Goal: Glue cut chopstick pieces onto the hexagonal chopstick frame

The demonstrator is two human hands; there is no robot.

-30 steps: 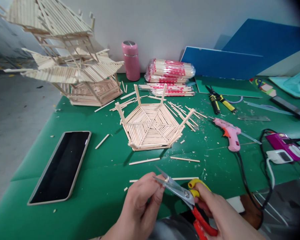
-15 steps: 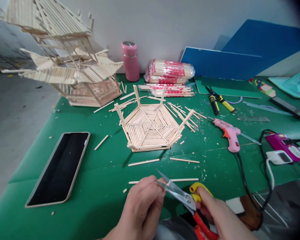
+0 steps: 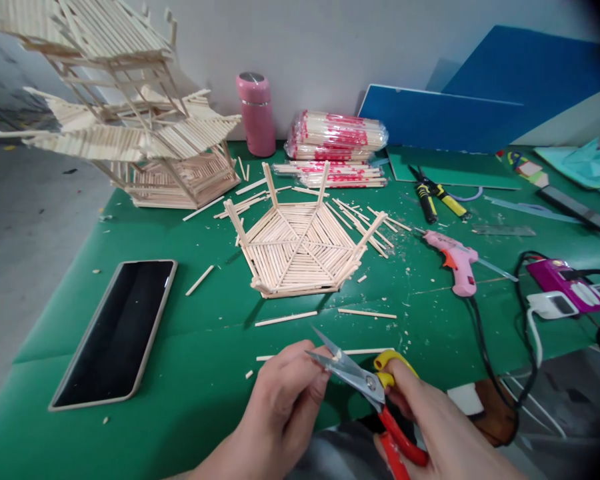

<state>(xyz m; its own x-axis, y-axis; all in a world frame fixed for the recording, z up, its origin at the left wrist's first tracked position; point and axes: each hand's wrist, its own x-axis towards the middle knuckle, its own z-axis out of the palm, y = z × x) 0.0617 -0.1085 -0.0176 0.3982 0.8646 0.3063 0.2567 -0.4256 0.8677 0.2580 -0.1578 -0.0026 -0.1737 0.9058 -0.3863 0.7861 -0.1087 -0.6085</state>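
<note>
My right hand (image 3: 420,413) grips a pair of scissors (image 3: 363,380) with red and yellow handles, its blades parted and pointing up-left. Closed beside the blades, my left hand (image 3: 285,397) pinches a thin wooden stick (image 3: 336,357); only its pale end shows between the blades, the rest hidden by my fingers. Just beyond my hands, a cut stick (image 3: 367,351) lies partly behind the scissors, and two more, a left one (image 3: 286,319) and a right one (image 3: 367,313), lie farther off. Behind them sits a hexagonal stick base (image 3: 305,250) with upright posts.
A tiered stick pagoda (image 3: 170,143) stands at back left, a phone (image 3: 115,333) at left. Along the back are a pink flask (image 3: 257,117) and bagged sticks (image 3: 337,137). To the right lie pliers (image 3: 437,197), a pink glue gun (image 3: 455,260) and a purple power strip (image 3: 563,280).
The view has shifted slightly, so most things sit a little higher and further left. Both hands keep about the same pose, with the scissor blades still parted around the stick.
</note>
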